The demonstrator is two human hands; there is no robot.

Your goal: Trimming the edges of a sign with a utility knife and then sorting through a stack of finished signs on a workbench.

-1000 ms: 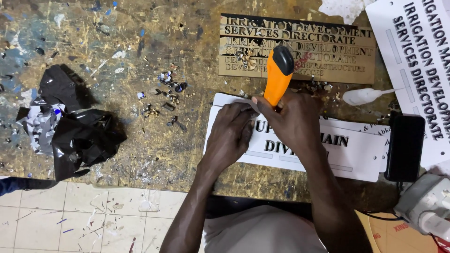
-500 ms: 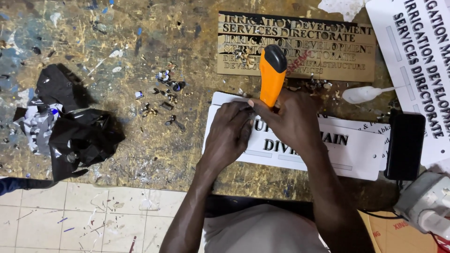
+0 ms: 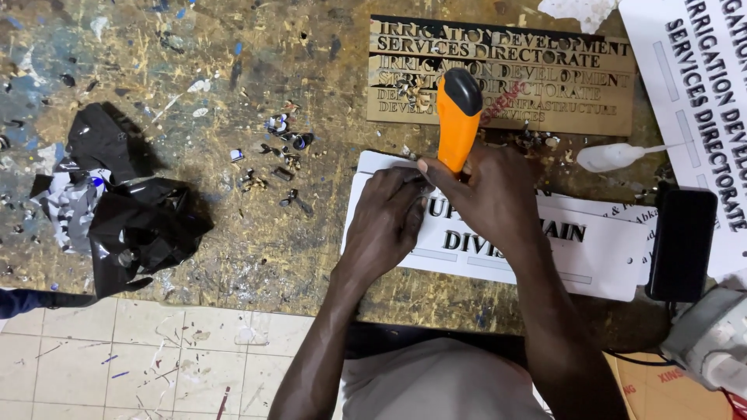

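Right hand point(image 3: 490, 194) grips an orange, black-capped cutter point(image 3: 457, 117); left hand point(image 3: 389, 218) seemingly pinches the white lettered sign point(image 3: 599, 253).

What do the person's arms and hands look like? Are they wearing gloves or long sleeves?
No gloves and no long sleeves. The left hand and the right hand are bare, with no rings, watch or bracelet showing. Both forearms are uncovered all the way down to the bottom of the picture. A light grey garment covers the lap below them.
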